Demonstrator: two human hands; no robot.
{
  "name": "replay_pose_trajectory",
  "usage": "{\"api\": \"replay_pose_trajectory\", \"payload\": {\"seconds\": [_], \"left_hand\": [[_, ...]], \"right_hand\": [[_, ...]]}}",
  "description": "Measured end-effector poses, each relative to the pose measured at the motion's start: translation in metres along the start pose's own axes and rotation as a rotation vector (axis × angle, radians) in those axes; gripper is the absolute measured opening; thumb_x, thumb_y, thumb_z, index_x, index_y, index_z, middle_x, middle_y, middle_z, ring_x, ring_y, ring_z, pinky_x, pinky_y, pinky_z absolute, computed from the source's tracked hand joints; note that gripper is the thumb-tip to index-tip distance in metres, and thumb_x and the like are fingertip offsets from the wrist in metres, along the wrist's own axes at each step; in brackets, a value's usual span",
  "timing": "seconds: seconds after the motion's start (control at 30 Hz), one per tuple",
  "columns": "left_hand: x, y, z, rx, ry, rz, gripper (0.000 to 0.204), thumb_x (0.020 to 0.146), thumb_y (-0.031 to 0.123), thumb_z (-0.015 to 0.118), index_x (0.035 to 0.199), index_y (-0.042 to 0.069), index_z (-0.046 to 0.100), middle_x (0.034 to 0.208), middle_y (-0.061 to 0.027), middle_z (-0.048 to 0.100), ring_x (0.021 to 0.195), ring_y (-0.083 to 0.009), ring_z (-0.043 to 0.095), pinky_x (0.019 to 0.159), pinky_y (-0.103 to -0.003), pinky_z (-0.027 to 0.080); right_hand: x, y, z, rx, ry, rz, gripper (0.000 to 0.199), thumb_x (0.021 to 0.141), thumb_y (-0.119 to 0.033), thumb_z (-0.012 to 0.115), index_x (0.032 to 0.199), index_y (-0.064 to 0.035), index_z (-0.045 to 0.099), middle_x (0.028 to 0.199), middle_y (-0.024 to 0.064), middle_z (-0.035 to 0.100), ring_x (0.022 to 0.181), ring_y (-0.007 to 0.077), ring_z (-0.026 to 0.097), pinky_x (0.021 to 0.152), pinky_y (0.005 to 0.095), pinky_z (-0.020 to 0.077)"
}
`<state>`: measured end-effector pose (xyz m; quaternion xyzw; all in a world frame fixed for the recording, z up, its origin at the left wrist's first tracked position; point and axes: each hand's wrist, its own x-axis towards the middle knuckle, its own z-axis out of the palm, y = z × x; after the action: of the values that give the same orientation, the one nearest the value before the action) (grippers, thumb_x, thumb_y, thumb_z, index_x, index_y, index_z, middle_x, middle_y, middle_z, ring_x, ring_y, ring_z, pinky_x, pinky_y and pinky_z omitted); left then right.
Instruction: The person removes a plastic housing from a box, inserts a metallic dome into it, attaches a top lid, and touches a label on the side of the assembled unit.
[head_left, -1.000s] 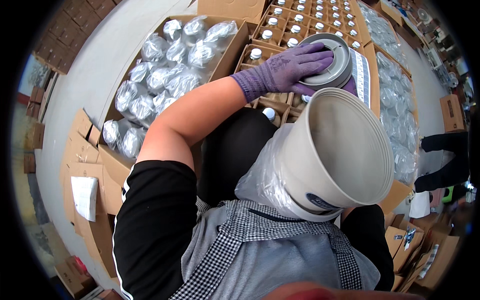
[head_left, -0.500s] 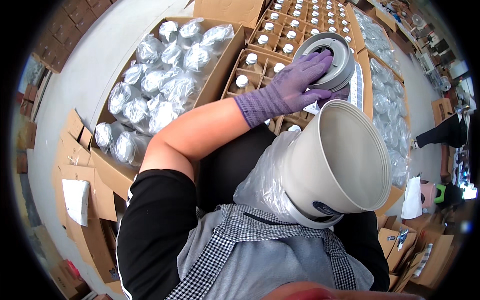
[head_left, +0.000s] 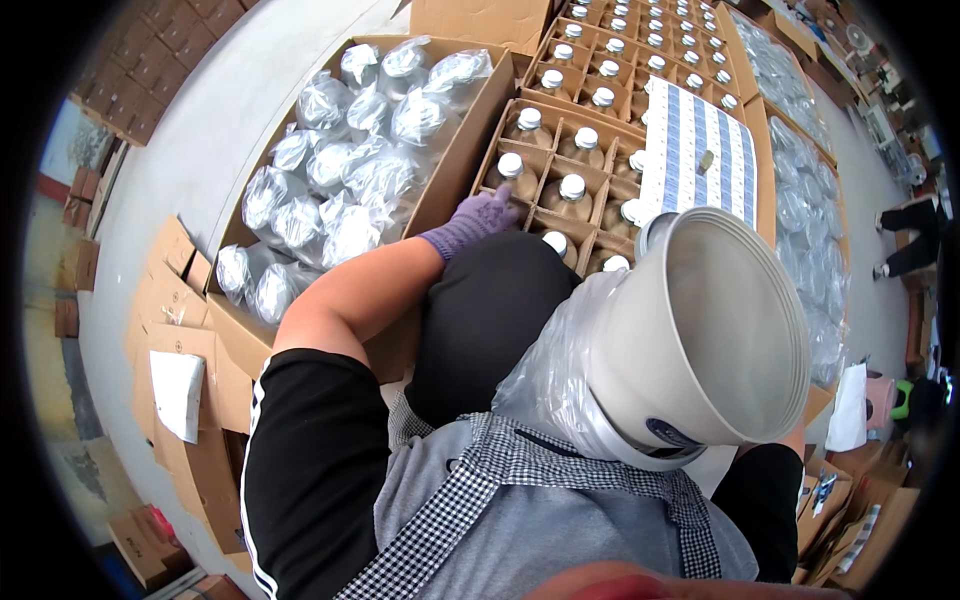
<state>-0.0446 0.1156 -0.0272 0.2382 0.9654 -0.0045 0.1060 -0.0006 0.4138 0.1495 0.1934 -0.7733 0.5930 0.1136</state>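
L hand, half-curled, by btl, grip unclear

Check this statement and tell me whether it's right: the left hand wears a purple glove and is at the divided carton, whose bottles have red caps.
Wrong on the caps: the head view shows them white. The left hand wears a purple glove and is at the divided carton, whose bottles have white caps.
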Motion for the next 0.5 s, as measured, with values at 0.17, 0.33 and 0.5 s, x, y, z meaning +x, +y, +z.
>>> {"api": "replay_pose_trajectory", "payload": {"seconds": [0.17, 0.33, 0.5], "left_hand": [[-0.001, -0.029, -0.003, -0.117, -0.087, 0.042, 0.029, 0.092, 0.023, 0.059, 0.118, 0.014, 0.069, 0.122, -0.0232, 0.059, 0.114, -0.0395, 0.061, 0.1, -0.048, 0.049], [-0.015, -0.009, -0.164, -0.077, 0.116, 0.134, 0.045, 0.077, 0.041, 0.079, 0.11, 0.011, 0.071, 0.11, -0.019, 0.062, 0.107, -0.0357, 0.064, 0.096, -0.044, 0.052], [-0.062, 0.045, -0.373, -0.123, 0.608, 0.166, 0.037, 0.082, 0.026, 0.084, 0.106, 0.004, 0.067, 0.113, -0.0099, 0.065, 0.101, -0.0158, 0.067, 0.086, -0.032, 0.057]], "right_hand": [[0.001, -0.026, -0.001, 0.008, -0.097, -0.148, 0.076, 0.091, -0.053, 0.059, 0.149, -0.007, 0.042, 0.143, 0.0165, 0.054, 0.129, 0.0312, 0.055, 0.108, 0.0464, 0.0453], [0.009, -0.028, -0.005, 0.255, -0.284, -0.087, 0.082, 0.089, -0.06, 0.059, 0.149, -0.0075, 0.041, 0.145, 0.0163, 0.052, 0.132, 0.0313, 0.053, 0.11, 0.0477, 0.0441], [-0.002, -0.004, -0.002, 0.781, -0.522, 0.221, 0.089, 0.087, -0.068, 0.059, 0.149, -0.0079, 0.041, 0.148, 0.0161, 0.05, 0.134, 0.0315, 0.051, 0.112, 0.049, 0.043]]}}
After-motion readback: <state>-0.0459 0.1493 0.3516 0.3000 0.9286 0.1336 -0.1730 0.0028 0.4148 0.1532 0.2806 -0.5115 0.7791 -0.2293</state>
